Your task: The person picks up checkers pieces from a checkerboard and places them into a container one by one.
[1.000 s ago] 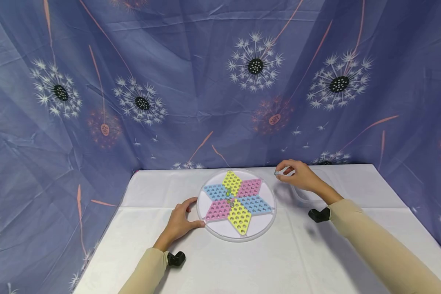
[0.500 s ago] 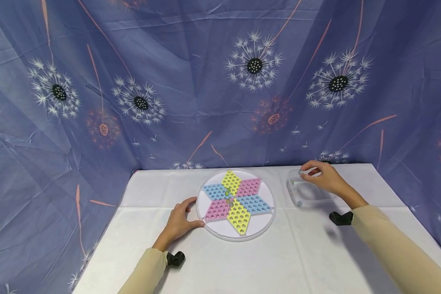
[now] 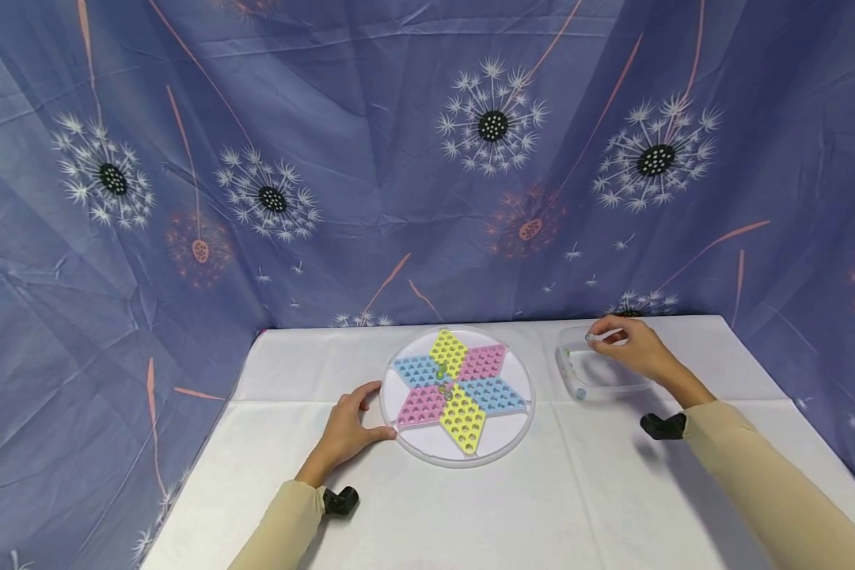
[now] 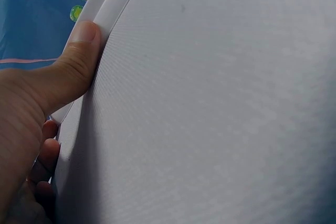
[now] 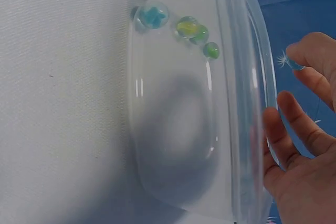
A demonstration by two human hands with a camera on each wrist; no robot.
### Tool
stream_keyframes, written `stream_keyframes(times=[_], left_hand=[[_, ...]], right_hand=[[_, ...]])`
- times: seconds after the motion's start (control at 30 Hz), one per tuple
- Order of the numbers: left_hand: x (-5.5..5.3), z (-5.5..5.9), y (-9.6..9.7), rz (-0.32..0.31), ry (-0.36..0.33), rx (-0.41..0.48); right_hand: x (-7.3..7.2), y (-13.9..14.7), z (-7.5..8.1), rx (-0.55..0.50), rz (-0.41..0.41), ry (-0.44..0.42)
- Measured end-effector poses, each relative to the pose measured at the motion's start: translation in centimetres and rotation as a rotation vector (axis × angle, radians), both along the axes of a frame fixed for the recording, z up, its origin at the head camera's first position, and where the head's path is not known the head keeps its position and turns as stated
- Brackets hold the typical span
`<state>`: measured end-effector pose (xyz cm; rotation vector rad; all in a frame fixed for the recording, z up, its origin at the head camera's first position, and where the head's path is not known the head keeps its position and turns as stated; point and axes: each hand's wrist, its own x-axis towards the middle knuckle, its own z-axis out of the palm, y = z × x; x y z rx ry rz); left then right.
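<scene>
A round white Chinese checkers board (image 3: 415,427) lies on the table, its star in yellow, pink and blue. Several marbles (image 3: 443,372) sit near the star's centre. My left hand (image 3: 349,427) rests at the board's left rim, thumb (image 4: 79,51) and index finger spread apart against it. My right hand (image 3: 630,346) pinches a clear and blue marble (image 5: 295,64) between thumb and index finger, over the clear plastic box (image 3: 615,389). Inside that box lie a blue marble (image 5: 154,15) and several green and yellow marbles (image 5: 211,50).
A white cloth (image 3: 470,514) covers the table. Behind it hangs a blue curtain (image 3: 385,158) with a dandelion print. Black wrist cameras sit below the left wrist (image 3: 341,501) and the right wrist (image 3: 663,426).
My right hand has moved right with the marble, from beside the board to over the clear box, then barely shifted. The left hand and board have stayed in place.
</scene>
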<state>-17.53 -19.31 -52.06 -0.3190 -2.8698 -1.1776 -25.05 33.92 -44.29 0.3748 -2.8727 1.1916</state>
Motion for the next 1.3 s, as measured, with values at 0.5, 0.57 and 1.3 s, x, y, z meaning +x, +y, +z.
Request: stream_keyframes(times=[0.5,0.57,1.3], left_hand=[[0.0,0.1,0.1,0.003,-0.009,0.006],[0.0,0.1,0.1,-0.004,-0.003,0.004],[-0.1,0.1,0.0,-0.005,0.003,0.008]], right_hand=[[-1.1,-0.5,-2.2,0.026,-0.001,-0.044],[-1.1,-0.6,-2.2,0.038,-0.004,-0.046],[-0.6,-1.1,-1.6,0.038,0.011,-0.07]])
